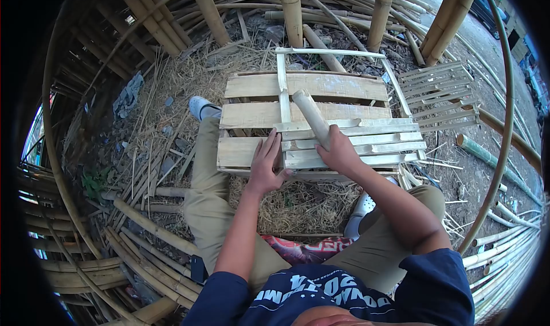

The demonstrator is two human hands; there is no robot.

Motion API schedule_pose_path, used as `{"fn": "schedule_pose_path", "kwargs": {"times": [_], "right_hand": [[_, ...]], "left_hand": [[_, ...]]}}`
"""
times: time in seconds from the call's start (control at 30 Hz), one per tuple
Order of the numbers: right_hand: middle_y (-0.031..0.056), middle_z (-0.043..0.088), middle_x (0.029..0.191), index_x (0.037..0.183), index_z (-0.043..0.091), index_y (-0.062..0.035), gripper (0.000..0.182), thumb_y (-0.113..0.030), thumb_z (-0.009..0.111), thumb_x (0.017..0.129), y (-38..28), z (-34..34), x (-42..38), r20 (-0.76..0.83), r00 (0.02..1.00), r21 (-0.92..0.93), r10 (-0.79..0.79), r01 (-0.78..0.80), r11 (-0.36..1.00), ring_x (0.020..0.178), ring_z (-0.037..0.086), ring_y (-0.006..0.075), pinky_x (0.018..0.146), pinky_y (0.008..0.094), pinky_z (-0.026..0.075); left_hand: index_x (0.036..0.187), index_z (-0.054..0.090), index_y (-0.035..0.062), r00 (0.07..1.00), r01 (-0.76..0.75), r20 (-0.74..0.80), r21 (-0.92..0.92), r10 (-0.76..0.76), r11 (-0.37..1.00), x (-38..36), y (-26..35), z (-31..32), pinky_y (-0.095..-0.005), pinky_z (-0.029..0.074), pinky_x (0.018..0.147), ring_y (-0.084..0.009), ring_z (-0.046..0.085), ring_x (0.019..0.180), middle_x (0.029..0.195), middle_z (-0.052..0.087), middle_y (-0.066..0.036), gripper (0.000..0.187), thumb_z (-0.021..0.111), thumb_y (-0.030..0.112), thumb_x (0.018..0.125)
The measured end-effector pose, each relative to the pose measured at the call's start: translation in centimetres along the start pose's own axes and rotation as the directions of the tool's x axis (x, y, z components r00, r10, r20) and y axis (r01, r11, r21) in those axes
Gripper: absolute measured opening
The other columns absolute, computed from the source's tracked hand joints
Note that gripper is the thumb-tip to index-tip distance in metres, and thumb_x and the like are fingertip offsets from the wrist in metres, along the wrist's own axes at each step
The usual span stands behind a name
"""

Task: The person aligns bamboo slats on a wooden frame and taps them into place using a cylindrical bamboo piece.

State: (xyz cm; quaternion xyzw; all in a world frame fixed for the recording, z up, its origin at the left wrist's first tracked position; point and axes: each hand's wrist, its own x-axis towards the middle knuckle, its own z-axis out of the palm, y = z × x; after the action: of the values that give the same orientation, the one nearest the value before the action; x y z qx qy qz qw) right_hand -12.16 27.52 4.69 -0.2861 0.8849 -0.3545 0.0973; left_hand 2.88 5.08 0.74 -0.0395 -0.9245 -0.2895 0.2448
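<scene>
Hands at a slatted bench, seen from the head camera.
Left hand [265, 167] lies flat and released on the slats [355, 144] stacked on the bench [252, 115]. Right hand [338, 153] is clenched around a bamboo stick [310, 115], angled up and away; its lower end appears to rest on the slats.

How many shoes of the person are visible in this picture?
2: one shoe past the left knee, left of the slat frame; the other beneath the right forearm, partly hidden.
</scene>
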Motion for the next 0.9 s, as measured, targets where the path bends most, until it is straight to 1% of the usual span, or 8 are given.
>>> {"fn": "schedule_pose_path", "kwargs": {"times": [0.17,0.2,0.3,0.4,0.6,0.7,0.8,0.9], "right_hand": [[0.0361,0.070,0.108,0.116,0.051,0.0105,0.047,-0.020,0.079,0.093,-2.2,-3.0,0.2,0.127,0.986,0.019,0.107,-0.111,0.994,0.099,0.072,0.0538,0.088,0.0571,0.059],[0.0343,0.071,0.108,0.119,0.053,0.0068,0.046,-0.021,0.079,0.093,-1.9,-2.7,0.1,0.049,0.999,-0.047,0.010,-0.008,0.999,0.098,0.073,0.0508,0.084,0.0559,0.060],[0.0298,0.074,0.101,0.128,0.054,0.0010,0.049,-0.024,0.079,0.093,-1.8,-3.0,-0.9,-0.065,0.991,-0.183,-0.113,0.100,0.978,0.093,0.075,0.0478,0.079,0.0550,0.060],[0.0256,0.076,0.097,0.142,0.055,-0.0054,0.060,-0.028,0.081,0.092,-4.1,-4.8,-2.2,0.069,0.996,-0.263,-0.059,0.076,0.962,0.086,0.075,0.0477,0.080,0.0567,0.060],[0.0245,0.077,0.095,0.147,0.053,-0.0091,0.064,-0.028,0.081,0.092,-3.5,-4.3,-3.1,0.102,0.993,-0.265,-0.051,0.076,0.961,0.087,0.076,0.0458,0.079,0.0563,0.060],[0.0248,0.077,0.093,0.149,0.055,-0.0081,0.066,-0.028,0.080,0.091,-3.0,-4.7,-3.2,0.181,0.981,-0.341,-0.062,0.122,0.932,0.087,0.076,0.0464,0.080,0.0570,0.060],[0.0251,0.078,0.100,0.153,0.056,-0.0077,0.070,-0.024,0.082,0.091,-3.2,-5.5,-3.3,0.174,0.981,-0.288,-0.085,0.133,0.948,0.088,0.078,0.0441,0.081,0.0529,0.061],[0.0247,0.076,0.104,0.161,0.051,-0.0112,0.079,-0.021,0.084,0.090,-3.9,-5.5,-3.4,-0.186,0.924,-0.069,-0.333,0.325,0.943,0.087,0.078,0.0427,0.076,0.0508,0.063]], "left_hand": [[0.150,0.063,0.0019,0.989,-0.117,0.086,-0.034,0.120,0.993,-0.2,0.0,0.6,-0.0580,0.029,0.130,-0.0392,0.051,0.152,0.159,0.059,-0.018,0.091,0.069,0.073,0.093],[0.139,0.071,0.0027,0.989,-0.142,0.035,-0.099,0.146,0.985,0.2,0.2,1.0,-0.0562,0.038,0.126,-0.0385,0.057,0.146,0.152,0.065,-0.016,0.074,0.078,0.059,0.092],[0.130,0.075,0.0031,0.993,-0.115,-0.007,-0.144,0.116,0.983,0.4,0.0,1.5,-0.0530,0.048,0.119,-0.0370,0.063,0.139,0.144,0.070,-0.015,0.060,0.086,0.043,0.087],[0.123,0.078,0.0038,0.984,-0.135,-0.126,-0.081,0.124,0.988,0.1,0.2,2.3,-0.0495,0.055,0.112,-0.0356,0.067,0.133,0.138,0.073,-0.014,0.051,0.089,0.032,0.083],[0.123,0.078,0.0045,0.967,-0.142,-0.210,0.016,0.142,0.990,-0.7,-0.9,4.0,-0.0486,0.060,0.105,-0.0343,0.072,0.126,0.131,0.074,-0.014,0.049,0.088,0.035,0.086],[0.126,0.077,0.0039,0.958,-0.177,-0.217,0.070,0.189,0.982,-0.7,-1.0,4.1,-0.0496,0.060,0.105,-0.0339,0.073,0.126,0.130,0.075,-0.014,0.045,0.078,0.035,0.094],[0.131,0.075,0.0045,0.963,-0.159,-0.205,0.085,0.174,0.984,-0.7,-0.4,3.5,-0.0470,0.058,0.109,-0.0322,0.071,0.128,0.135,0.074,-0.010,0.041,0.066,0.030,0.100],[0.132,0.074,0.0020,0.931,-0.175,-0.282,0.213,0.232,0.961,-0.3,-0.2,3.4,-0.0491,0.058,0.109,-0.0356,0.071,0.128,0.135,0.073,-0.015,0.044,0.053,0.028,0.104]]}}
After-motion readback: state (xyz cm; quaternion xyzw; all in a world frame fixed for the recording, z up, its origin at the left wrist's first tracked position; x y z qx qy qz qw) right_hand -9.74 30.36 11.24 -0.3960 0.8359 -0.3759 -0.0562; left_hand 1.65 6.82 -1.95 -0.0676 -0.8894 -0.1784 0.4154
